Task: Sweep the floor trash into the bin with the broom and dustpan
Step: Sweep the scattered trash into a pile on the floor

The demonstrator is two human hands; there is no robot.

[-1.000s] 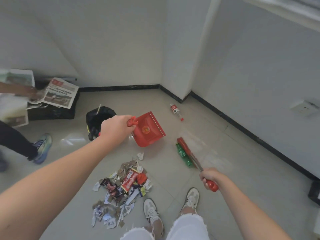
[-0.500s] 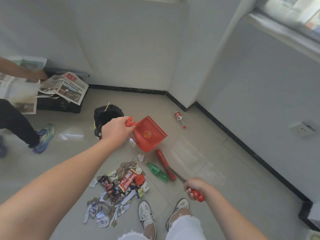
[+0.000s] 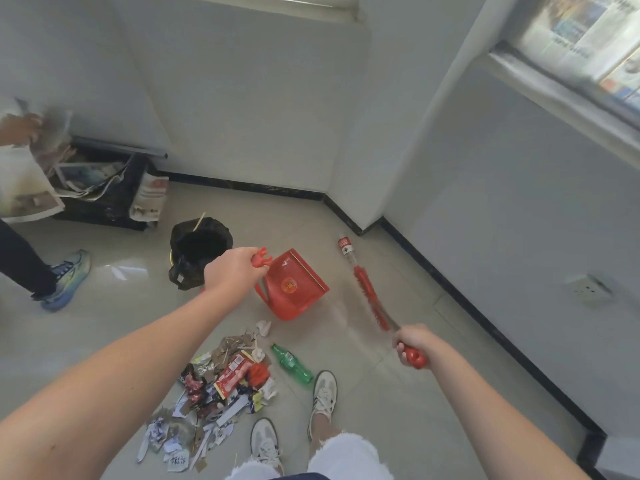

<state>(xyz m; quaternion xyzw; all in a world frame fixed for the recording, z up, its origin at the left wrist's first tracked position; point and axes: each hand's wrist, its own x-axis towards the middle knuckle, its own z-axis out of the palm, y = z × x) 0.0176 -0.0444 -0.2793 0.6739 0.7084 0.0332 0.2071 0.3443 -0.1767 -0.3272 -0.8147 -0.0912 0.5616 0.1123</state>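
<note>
Left hand (image 3: 232, 271): fingers curled round the red top of the dustpan (image 3: 294, 285) handle. The pan hangs tilted, open face up, just right of the bin (image 3: 199, 251); whether its lower edge touches the floor cannot be told.

Right hand (image 3: 412, 344): closed on the red grip end of the broom (image 3: 369, 299). The brush head points away from the person, and its far tip lies just beside a clear bottle (image 3: 346, 249) with a red label (the head is blurred).

The bin is lined with a black bag, and a thin stick pokes out of it.

Trash pile (image 3: 225, 379): torn paper, cardboard and wrappers on the floor tiles, in front of the person's left shoe (image 3: 265, 441). A green bottle (image 3: 291, 363) lies at its right edge, near the right shoe (image 3: 323, 393).

At the left wall a second person (image 3: 20, 258) stands by a black crate (image 3: 104, 199) draped with newspapers (image 3: 152, 195)
</note>
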